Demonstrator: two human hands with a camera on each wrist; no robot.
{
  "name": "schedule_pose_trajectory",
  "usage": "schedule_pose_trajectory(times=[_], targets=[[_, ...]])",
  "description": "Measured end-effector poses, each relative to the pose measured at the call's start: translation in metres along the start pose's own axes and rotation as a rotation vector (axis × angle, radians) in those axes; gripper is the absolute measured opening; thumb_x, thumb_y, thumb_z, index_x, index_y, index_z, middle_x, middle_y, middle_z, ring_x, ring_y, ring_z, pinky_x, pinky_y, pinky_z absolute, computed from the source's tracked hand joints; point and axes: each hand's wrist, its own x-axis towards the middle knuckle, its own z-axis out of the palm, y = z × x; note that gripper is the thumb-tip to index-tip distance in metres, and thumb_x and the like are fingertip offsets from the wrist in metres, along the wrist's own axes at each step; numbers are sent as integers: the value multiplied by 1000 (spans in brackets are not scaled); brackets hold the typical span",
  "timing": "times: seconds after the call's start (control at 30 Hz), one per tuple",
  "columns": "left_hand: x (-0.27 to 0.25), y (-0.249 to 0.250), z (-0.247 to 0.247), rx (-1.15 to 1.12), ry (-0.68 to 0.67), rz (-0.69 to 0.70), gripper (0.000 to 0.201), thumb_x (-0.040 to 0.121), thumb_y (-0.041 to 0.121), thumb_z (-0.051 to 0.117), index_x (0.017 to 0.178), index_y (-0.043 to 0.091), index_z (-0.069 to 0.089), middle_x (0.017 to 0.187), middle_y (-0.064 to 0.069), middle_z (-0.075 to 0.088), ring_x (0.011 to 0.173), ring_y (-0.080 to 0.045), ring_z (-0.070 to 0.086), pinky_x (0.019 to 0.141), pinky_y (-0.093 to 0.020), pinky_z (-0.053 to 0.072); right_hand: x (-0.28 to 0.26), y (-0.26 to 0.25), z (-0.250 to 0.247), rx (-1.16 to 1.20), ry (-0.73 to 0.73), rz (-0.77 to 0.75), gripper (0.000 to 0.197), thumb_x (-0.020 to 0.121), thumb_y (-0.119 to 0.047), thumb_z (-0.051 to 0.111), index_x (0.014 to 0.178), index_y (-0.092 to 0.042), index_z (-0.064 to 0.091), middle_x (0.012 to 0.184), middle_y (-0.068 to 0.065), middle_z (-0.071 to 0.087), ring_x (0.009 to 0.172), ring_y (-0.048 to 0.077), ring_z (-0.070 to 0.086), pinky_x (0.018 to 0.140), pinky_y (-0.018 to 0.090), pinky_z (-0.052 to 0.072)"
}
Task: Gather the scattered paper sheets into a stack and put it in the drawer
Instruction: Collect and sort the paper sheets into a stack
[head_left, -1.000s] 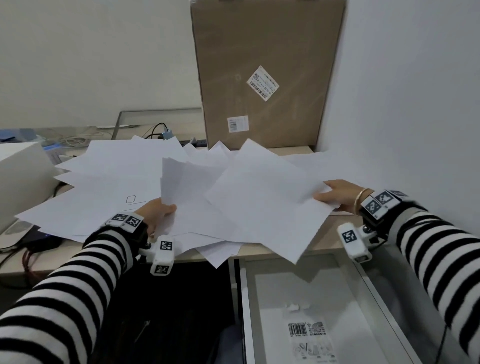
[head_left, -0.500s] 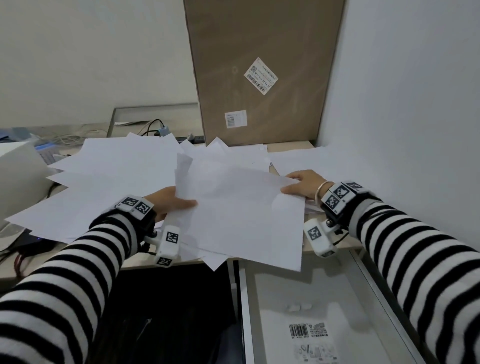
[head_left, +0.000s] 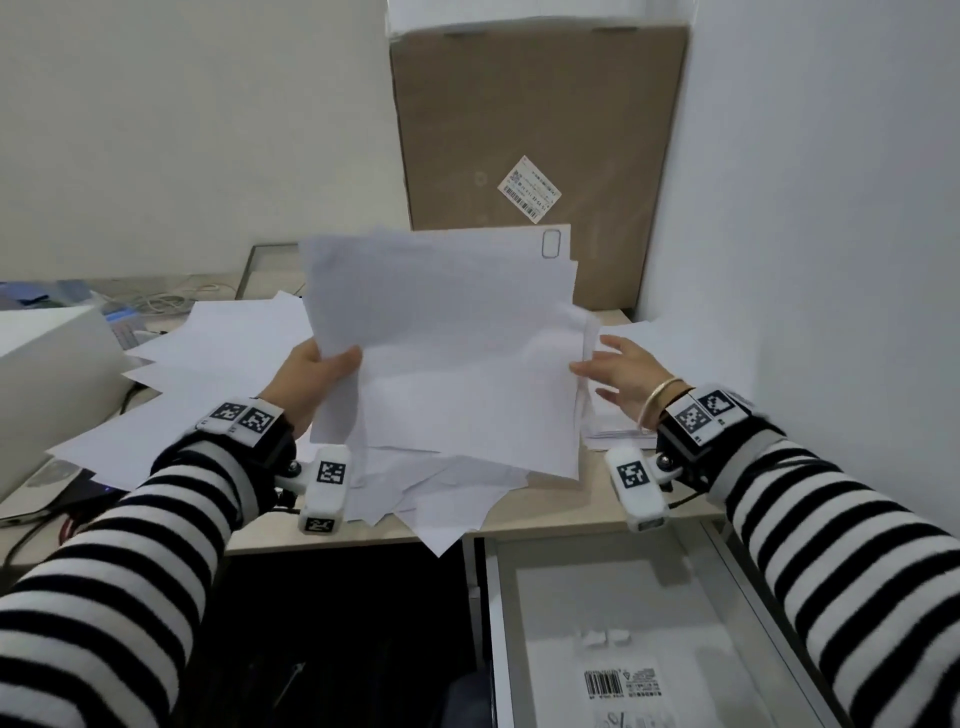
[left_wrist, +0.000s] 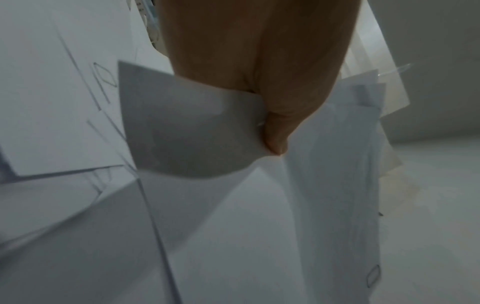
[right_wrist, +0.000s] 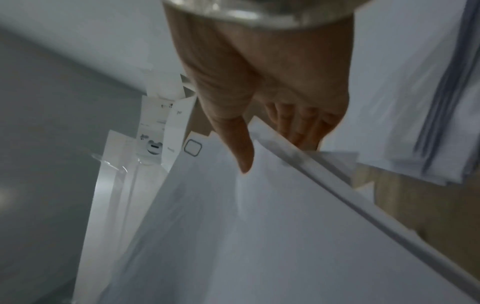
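1. Two striped-sleeved arms reach forward over the surface (head_left: 545, 512), and the left hand (head_left: 306, 382) is raised with its thumb curled over the left edge of a lifted bundle of paper sheets (head_left: 457, 353).
2. Between the hands, that bundle stands nearly upright, its lower edges above more loose sheets (head_left: 208, 374) spread on the surface to the left hand's left.
3. Fingers of the right hand (head_left: 621, 376) are spread and fairly straight, touching the bundle's right edge without closing round it.
4. Below the right hand, the drawer (head_left: 727, 566) stands open; a cardboard box (head_left: 540, 119) leans beyond the bundle.
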Motion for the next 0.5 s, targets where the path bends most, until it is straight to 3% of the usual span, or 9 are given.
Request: schedule_pose_trajectory(times=[0.07, 0.17, 0.3, 0.4, 0.43, 0.5], targets=[[-1, 12, -3, -25, -9, 19, 12, 94, 9, 55, 99, 16, 63, 97, -4, 69, 81, -15, 67, 77, -30, 53, -3, -13, 0, 101, -30, -76, 54, 81, 1, 67, 131, -8, 48, 112, 7, 63, 98, 21, 61, 82, 28, 48], [-1, 26, -5, -101, -20, 51, 14, 93, 9, 57, 104, 13, 63, 105, -7, 68, 89, -18, 67, 82, -32, 53, -13, -32, 4, 177, -122, -185, 17, 85, 5, 58, 97, -5, 65, 85, 3, 74, 84, 23, 66, 69, 31, 59], [4, 33, -1, -151, -58, 80, 27, 86, 3, 63, 113, 8, 63, 108, -1, 72, 100, -19, 68, 81, -29, 55, -16, -42, 7, 297, -127, -293, 16, 82, 2, 63, 96, -7, 66, 86, 2, 74, 79, 18, 70, 72, 29, 59], [-2, 18, 8, -160, -105, 8, 59, 68, 15, 83, 122, 9, 61, 115, -5, 70, 104, -20, 67, 86, -36, 54, -15, -25, 8, 184, -181, -226, 45, 63, -15, 81, 105, -6, 66, 99, 8, 73, 88, 21, 70, 75, 30, 57], [-5, 10, 11, -152, -113, -29, 68, 59, 20, 87, 121, 10, 62, 115, -6, 70, 104, -22, 68, 87, -38, 54, -14, -16, 8, 123, -196, -194, 48, 65, -15, 81, 109, -4, 65, 103, 10, 72, 91, 24, 69, 77, 31, 57], [-8, -3, 19, -152, -114, -76, 66, 59, 18, 85, 121, 8, 62, 115, -9, 70, 106, -26, 67, 90, -41, 53, -11, 1, 8, 10, -190, -172, 43, 74, -13, 76, 114, -4, 63, 108, 11, 70, 98, 27, 67, 84, 36, 55]])
